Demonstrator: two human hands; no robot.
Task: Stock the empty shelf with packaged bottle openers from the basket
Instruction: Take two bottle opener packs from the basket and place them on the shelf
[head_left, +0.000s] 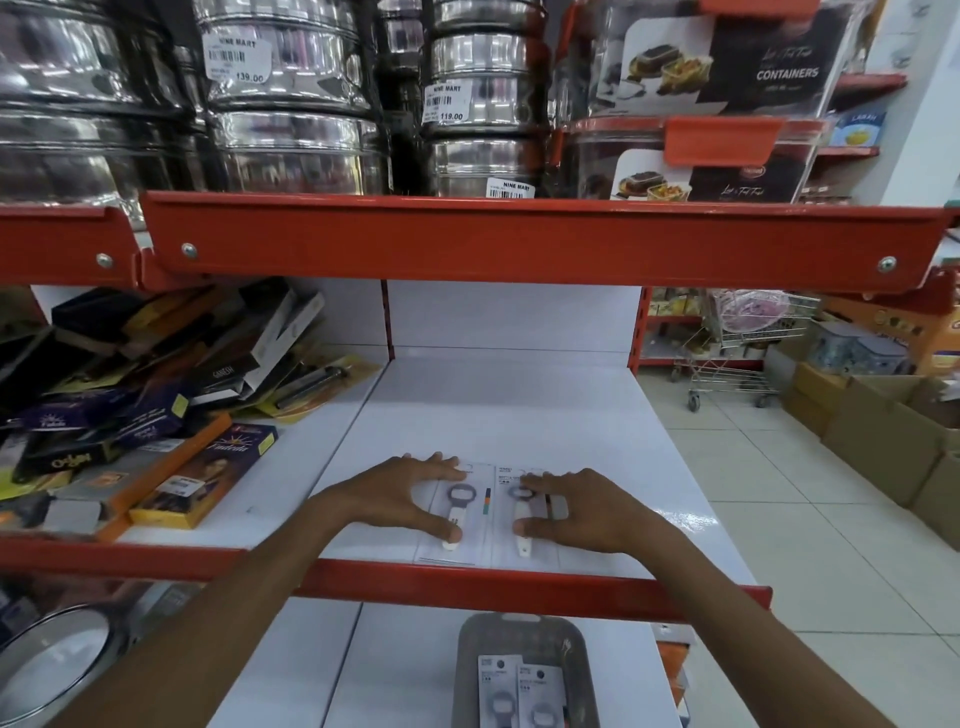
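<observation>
Two packaged bottle openers lie flat side by side near the front edge of the white shelf (519, 410). My left hand (395, 493) rests on the left package (460, 525), fingers spread over its top and thumb on the white handle. My right hand (576, 506) presses on the right package (524, 540) the same way. Below, on the lower shelf, a grey basket (519, 631) holds two more carded bottle openers (519, 691).
Boxed knives and kitchen tools (156, 395) are piled on the shelf section to the left. Steel tins (291, 98) and food containers (717, 104) fill the shelf above. A trolley (737, 343) and cardboard boxes (883, 426) stand in the aisle on the right.
</observation>
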